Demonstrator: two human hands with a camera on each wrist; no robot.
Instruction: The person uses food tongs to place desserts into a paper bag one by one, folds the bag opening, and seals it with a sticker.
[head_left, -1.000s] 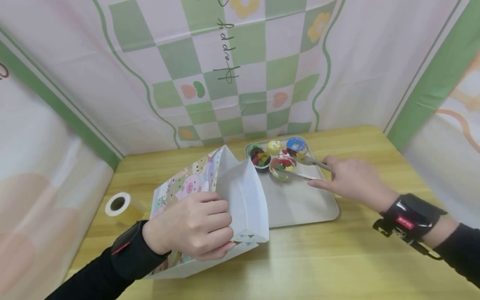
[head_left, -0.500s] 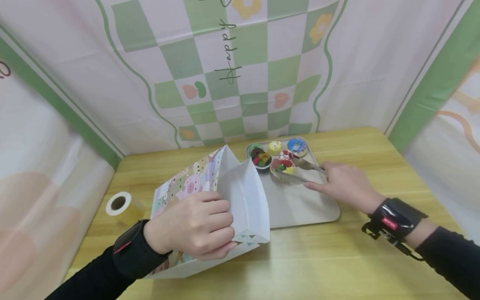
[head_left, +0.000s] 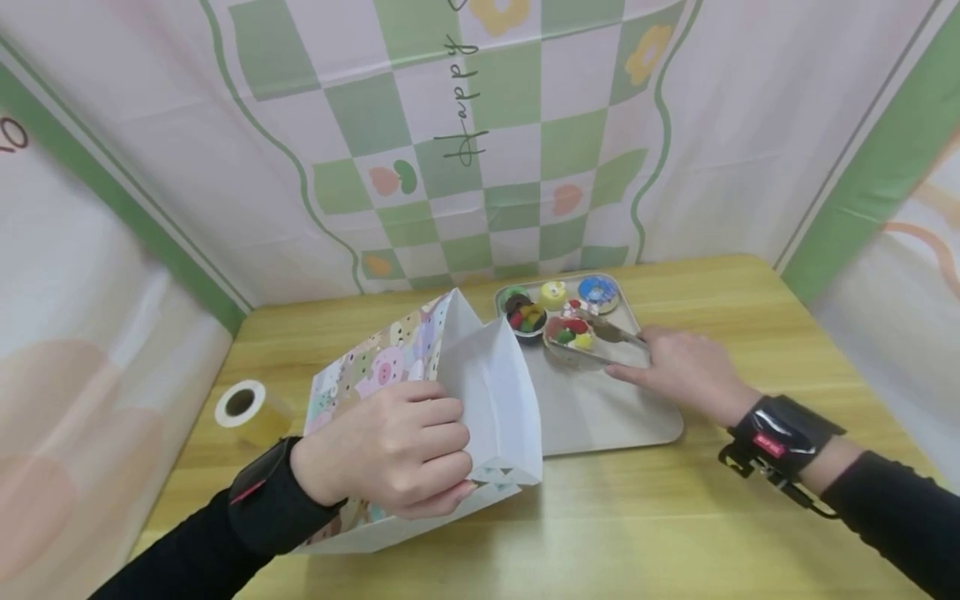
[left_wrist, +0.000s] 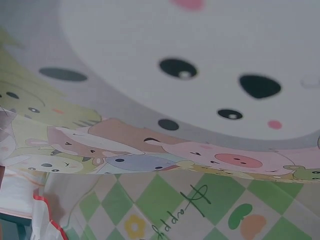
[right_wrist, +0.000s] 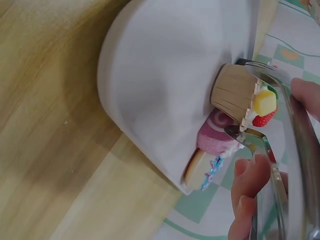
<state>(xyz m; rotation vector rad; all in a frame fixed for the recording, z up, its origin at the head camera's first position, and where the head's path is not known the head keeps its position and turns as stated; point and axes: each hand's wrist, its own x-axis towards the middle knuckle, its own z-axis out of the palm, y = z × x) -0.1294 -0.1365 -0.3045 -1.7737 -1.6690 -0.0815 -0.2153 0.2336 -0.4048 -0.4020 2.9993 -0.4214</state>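
Observation:
My left hand (head_left: 397, 446) grips the edge of a paper bag (head_left: 375, 371) printed with cartoon animals. The bag lies on its side, its white mouth facing the tray. In the left wrist view the printed bag (left_wrist: 150, 115) fills most of the picture and the hand is hidden. My right hand (head_left: 690, 367) holds metal tongs (head_left: 618, 335) over the tray (head_left: 607, 417). The tong arms straddle a fruit-topped cupcake (head_left: 568, 333) sitting there. In the right wrist view one tong tip is beside each side of this cupcake (right_wrist: 232, 90), near its topping.
A blue-iced donut (head_left: 597, 292), a small yellow cake (head_left: 553, 293), and a dark cup of fruit (head_left: 527, 320) crowd the tray's far end. Behind the cupcake shows a pink swirl cake (right_wrist: 216, 135). A tape roll (head_left: 251, 408) stands left of the bag. A checked cloth (head_left: 502, 150) hangs behind the table.
My right hand has shifted slightly left and brought the tongs lower around the cupcake. The left hand and bag have stayed put.

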